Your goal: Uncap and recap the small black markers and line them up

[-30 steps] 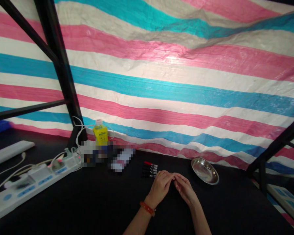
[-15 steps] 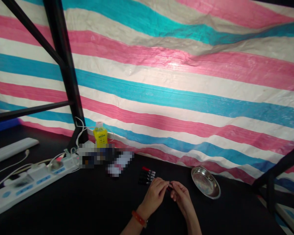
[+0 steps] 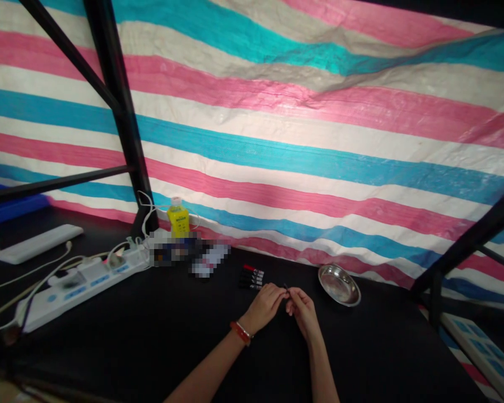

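Fingertips of two bare hands meet over a black table (image 3: 172,347), low and just right of centre in the frame, pinching a small dark piece (image 3: 285,287) between them. The left hand (image 3: 262,308) comes at it from the left, the right hand (image 3: 303,312) from the right; the piece lies at the tips of both, neither clearly nearer. The thumb and forefinger of each hand appear pressed together on it, the right hand's other fingers curled beneath. Only a short end shows above the grip, so which way its long axis runs cannot be told. Just beyond the left hand, toward the upper left of it, lies a row of markers (image 3: 252,276), one red and the others black, side by side with their long axes running roughly across the frame; the left hand is the nearer to them, and whether its knuckles touch the closest one is unclear. A red bracelet (image 3: 239,333) rings the left wrist. Apart from the right hand, toward the right of the frame, sits a shiny metal dish (image 3: 339,285). Farther out, a yellow bottle (image 3: 178,219) stands left of centre, a white power strip (image 3: 82,299) stretches across the lower left, and a striped sheet (image 3: 277,145) hangs behind.
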Demonstrator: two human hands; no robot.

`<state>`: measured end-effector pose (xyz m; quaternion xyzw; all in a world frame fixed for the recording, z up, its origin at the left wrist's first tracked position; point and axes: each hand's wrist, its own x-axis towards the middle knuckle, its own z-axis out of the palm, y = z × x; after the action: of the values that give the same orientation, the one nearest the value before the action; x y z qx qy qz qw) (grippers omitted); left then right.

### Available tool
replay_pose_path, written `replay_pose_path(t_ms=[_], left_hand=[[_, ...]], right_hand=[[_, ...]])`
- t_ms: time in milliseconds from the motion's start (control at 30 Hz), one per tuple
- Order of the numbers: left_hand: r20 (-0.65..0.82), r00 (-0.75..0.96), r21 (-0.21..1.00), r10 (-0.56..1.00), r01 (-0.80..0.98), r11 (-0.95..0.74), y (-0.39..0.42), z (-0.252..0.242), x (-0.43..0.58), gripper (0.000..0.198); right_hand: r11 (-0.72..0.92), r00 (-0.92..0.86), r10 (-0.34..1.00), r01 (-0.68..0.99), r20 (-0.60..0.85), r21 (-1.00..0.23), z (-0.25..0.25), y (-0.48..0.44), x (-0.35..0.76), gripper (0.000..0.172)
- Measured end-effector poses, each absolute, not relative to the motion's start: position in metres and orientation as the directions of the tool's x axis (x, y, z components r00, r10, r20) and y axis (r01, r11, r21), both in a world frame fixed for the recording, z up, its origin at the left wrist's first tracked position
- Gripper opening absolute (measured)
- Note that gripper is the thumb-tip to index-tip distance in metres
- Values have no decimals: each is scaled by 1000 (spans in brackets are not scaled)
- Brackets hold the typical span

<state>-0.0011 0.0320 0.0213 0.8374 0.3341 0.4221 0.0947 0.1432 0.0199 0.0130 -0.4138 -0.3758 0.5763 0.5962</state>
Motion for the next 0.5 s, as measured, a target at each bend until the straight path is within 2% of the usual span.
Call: replay_pose_path(t_ms=[100, 300, 500], left_hand=[[620, 461, 393, 634, 517, -760, 30, 21, 1, 22], [511, 622, 211, 593, 579, -788, 31, 12, 6, 23], [490, 651, 168, 580, 582, -795, 33, 9, 7, 23]], right_hand=[[33, 103, 995, -386, -8, -922, 12, 13, 141, 41], [85, 188, 982, -410, 7, -908, 11, 3, 138, 43], [105, 219, 976, -433, 9, -895, 0, 7, 132, 42]])
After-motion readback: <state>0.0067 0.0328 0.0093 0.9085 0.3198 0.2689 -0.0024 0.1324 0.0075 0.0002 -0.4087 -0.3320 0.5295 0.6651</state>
